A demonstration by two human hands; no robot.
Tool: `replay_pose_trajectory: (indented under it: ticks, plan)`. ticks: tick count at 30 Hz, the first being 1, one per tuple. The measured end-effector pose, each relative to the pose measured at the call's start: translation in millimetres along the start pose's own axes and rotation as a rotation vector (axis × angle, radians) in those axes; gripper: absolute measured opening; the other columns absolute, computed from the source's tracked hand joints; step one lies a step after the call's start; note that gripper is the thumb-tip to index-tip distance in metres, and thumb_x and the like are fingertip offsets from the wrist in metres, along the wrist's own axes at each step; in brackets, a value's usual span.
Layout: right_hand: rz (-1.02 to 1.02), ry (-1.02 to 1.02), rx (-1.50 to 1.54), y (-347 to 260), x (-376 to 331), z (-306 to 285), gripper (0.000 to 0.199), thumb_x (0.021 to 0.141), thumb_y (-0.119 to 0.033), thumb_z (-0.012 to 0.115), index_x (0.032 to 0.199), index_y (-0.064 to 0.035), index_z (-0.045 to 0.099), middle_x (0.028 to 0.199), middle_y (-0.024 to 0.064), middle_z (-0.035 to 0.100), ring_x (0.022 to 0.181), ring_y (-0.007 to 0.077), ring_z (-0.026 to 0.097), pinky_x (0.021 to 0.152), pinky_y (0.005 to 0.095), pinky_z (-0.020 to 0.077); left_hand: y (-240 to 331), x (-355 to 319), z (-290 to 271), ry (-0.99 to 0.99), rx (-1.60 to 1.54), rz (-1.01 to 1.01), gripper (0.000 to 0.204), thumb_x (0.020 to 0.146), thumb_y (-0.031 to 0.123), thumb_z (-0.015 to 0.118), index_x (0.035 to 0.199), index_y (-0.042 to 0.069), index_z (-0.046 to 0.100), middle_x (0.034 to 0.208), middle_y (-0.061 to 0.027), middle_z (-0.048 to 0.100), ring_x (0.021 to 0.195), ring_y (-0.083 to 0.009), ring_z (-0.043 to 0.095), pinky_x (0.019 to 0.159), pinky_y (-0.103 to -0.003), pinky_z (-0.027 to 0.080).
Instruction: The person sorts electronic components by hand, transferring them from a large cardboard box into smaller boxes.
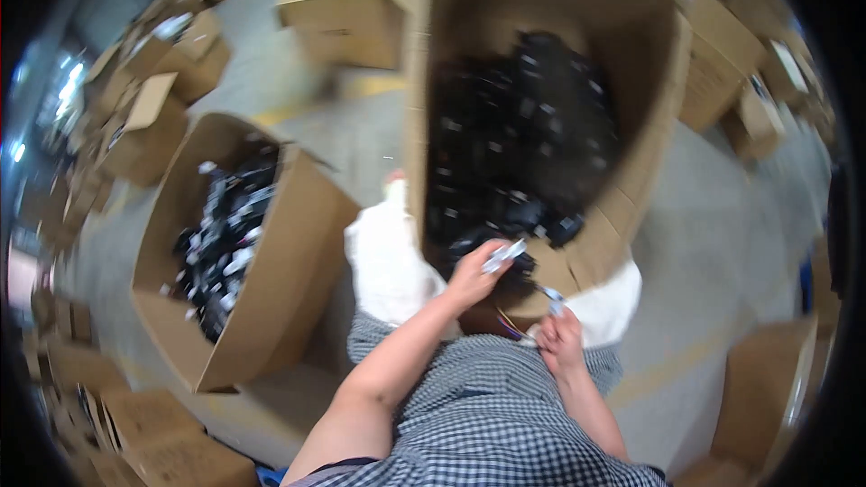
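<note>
The left hand (472, 275) reaches over the near rim of the tall cardboard box (663, 99) and pinches a small black part with a white tag (505, 255) between thumb and fingertips, just above the heap of black parts (519, 144) that fills the box. The right hand (561, 343) sits lower, by the box's near corner, its fingers closed on another small white-tipped piece (552, 298); thin coloured wires (508, 323) trail beside it. To do this well, I judge each part should be lifted clear of the heap before pulling, so the wires do not snag on the rest.

To the left stands a lower open carton (298, 298) holding black and white parts (221, 234). On the far side, another brown carton (347, 13) carries a pale rectangular label on its top flap. More brown boxes crowd the left edge and the far right of the grey floor (713, 225). A white cloth (388, 261) lies on the person's lap over checked fabric (487, 415).
</note>
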State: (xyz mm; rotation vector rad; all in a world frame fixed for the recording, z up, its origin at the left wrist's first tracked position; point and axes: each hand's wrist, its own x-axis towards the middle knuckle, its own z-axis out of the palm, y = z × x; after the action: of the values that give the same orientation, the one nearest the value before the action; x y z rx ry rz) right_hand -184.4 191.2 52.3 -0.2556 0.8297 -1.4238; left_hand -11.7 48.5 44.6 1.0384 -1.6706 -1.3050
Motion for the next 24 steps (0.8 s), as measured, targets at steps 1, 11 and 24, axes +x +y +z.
replay_pose_trajectory:
  ticks: [1, 11, 24]
  plan:
    - [0.046, -0.061, -0.048, -4, -3, -7, 0.009, 0.096, -0.013, 0.049, 0.09, -0.0067, 0.051, 0.055, 0.0007, 0.042, 0.042, 0.006, 0.033, 0.038, 0.021, 0.0251, 10, 18, -4, 0.065, -0.116, 0.013, 0.023, 0.09, 0.016, 0.064, 0.109, 0.005, 0.058, 0.089, -0.0033, 0.061, 0.081, -0.0116, 0.056, 0.074, -0.027, 0.047]
    - [0.187, -0.018, -0.3, 10, 5, -6, 0.012, 0.096, -0.01, 0.051, 0.088, -0.002, 0.055, 0.059, 0.0031, 0.051, 0.044, 0.0043, 0.038, 0.038, 0.0172, 0.027, 194, 12, -245, 0.966, -0.065, 0.49, 0.027, 0.094, 0.024, 0.058, 0.111, 0.003, 0.054, 0.082, -0.002, 0.058, 0.062, -0.0065, 0.047, 0.055, -0.022, 0.04]
    - [0.267, 0.015, -0.299, 5, 34, -4, 0.016, 0.097, -0.019, 0.053, 0.094, -0.0046, 0.06, 0.065, -0.0034, 0.054, 0.052, 0.0014, 0.042, 0.045, 0.0155, 0.0298, 2, -105, -452, 0.745, 0.959, -0.436, 0.058, 0.083, 0.023, 0.068, 0.131, -0.002, 0.046, 0.127, -0.0165, 0.052, 0.116, -0.0253, 0.05, 0.1, -0.036, 0.037]
